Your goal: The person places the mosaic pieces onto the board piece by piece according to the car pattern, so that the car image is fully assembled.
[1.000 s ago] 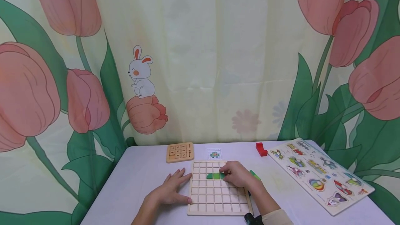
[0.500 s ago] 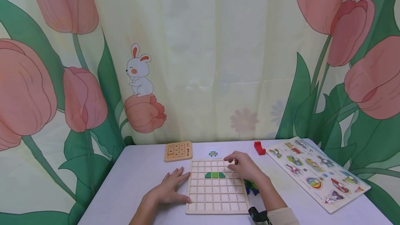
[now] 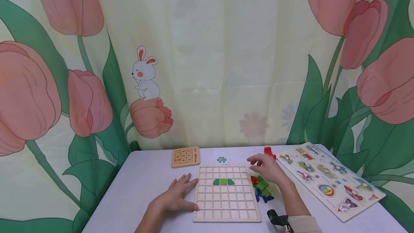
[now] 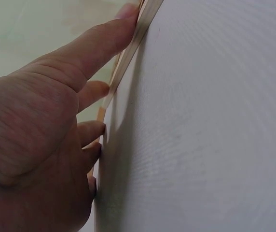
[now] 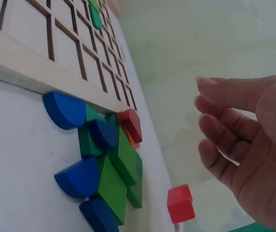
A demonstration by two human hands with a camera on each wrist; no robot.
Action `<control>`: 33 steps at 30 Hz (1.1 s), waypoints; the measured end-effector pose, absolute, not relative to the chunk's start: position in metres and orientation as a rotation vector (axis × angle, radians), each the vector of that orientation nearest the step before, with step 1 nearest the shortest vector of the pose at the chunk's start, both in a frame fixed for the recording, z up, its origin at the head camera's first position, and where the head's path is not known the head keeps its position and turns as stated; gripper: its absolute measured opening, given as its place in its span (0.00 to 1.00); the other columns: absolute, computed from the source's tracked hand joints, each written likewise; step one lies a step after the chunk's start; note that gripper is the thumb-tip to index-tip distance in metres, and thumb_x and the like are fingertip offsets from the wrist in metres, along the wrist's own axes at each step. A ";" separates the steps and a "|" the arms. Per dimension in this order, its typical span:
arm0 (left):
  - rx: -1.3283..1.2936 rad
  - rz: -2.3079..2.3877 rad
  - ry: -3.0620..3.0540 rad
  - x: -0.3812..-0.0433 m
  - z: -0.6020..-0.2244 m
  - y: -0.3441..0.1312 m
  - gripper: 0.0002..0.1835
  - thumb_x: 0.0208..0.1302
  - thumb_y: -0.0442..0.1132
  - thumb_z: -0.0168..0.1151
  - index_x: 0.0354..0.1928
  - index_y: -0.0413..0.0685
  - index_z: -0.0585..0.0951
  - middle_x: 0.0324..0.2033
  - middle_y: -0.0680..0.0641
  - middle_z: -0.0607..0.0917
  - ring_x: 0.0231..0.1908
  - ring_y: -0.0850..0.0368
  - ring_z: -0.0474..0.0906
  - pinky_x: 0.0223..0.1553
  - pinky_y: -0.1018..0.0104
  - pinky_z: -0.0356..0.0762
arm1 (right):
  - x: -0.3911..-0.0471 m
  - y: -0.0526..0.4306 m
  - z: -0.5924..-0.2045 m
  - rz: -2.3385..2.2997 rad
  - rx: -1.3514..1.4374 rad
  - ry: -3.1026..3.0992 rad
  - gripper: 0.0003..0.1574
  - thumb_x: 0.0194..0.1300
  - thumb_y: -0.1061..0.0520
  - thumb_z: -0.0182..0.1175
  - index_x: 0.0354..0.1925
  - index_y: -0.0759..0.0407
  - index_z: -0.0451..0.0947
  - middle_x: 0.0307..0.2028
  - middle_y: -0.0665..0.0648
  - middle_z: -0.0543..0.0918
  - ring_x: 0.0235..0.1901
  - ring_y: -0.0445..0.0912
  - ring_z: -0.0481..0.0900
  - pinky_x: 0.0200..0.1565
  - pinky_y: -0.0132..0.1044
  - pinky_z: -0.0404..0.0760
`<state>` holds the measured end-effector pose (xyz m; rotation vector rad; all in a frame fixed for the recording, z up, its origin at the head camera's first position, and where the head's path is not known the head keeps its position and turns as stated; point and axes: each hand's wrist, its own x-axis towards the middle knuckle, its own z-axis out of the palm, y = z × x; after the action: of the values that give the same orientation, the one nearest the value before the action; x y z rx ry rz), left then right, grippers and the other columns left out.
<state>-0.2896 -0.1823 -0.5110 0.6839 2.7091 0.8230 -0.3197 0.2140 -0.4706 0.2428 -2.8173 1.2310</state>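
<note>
A wooden grid board (image 3: 227, 215) lies on the white table, with a green square block (image 3: 223, 181) between two darker green rounded blocks (image 3: 216, 182) in one upper row. My left hand (image 3: 176, 197) rests at the board's left edge, fingers spread, thumb and fingertips at the rim. Off the board's upper right corner, my right hand (image 3: 266, 168) hovers with loosely bent fingers and nothing between them. Below it lies a pile of loose blocks: green blocks (image 5: 111, 186), blue rounded blocks (image 5: 77, 177) and a red block (image 5: 131, 124), close against the board's right side.
Behind the board are a wooden number puzzle (image 3: 185, 156) and a small pattern card (image 3: 221, 159). A red block (image 3: 269, 152) stands at the back right, beside a large picture puzzle board (image 3: 330, 179). A tulip-printed curtain (image 3: 200, 64) hangs behind the table.
My right hand has let go of the right-hand green rounded block on the grid and moved right, off the board, uncovering the block pile. My left hand stays at the edge.
</note>
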 end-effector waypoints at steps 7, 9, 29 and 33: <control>0.691 0.821 2.712 -0.289 -0.512 -0.184 0.55 0.52 0.65 0.78 0.79 0.53 0.67 0.80 0.33 0.56 0.81 0.31 0.46 0.78 0.27 0.37 | -0.326 0.233 -0.480 1.162 0.184 -2.911 0.17 0.67 0.61 0.69 0.54 0.59 0.87 0.39 0.51 0.86 0.39 0.46 0.77 0.40 0.35 0.81; 0.695 0.826 2.711 -0.289 -0.511 -0.184 0.54 0.52 0.65 0.78 0.78 0.53 0.67 0.80 0.32 0.56 0.81 0.31 0.46 0.78 0.27 0.37 | -0.327 0.237 -0.481 1.164 0.181 -2.924 0.17 0.67 0.61 0.69 0.54 0.60 0.87 0.39 0.52 0.85 0.39 0.47 0.78 0.41 0.35 0.81; 0.704 0.812 2.716 -0.288 -0.514 -0.183 0.54 0.53 0.65 0.77 0.79 0.53 0.67 0.81 0.34 0.56 0.81 0.33 0.46 0.78 0.28 0.37 | -0.325 0.245 -0.494 1.247 0.096 -3.002 0.15 0.62 0.66 0.71 0.48 0.60 0.89 0.35 0.53 0.85 0.38 0.47 0.77 0.41 0.38 0.82; 0.705 0.814 2.716 -0.287 -0.512 -0.182 0.54 0.53 0.65 0.77 0.78 0.53 0.67 0.81 0.33 0.56 0.81 0.32 0.46 0.78 0.27 0.38 | -0.323 0.244 -0.493 1.252 0.105 -3.017 0.15 0.61 0.66 0.71 0.48 0.61 0.89 0.35 0.52 0.86 0.36 0.46 0.79 0.42 0.39 0.86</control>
<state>-0.2874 -0.1819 -0.5123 0.7050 2.7157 0.8139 -0.3232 0.2440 -0.4925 0.1053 -3.0171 1.2521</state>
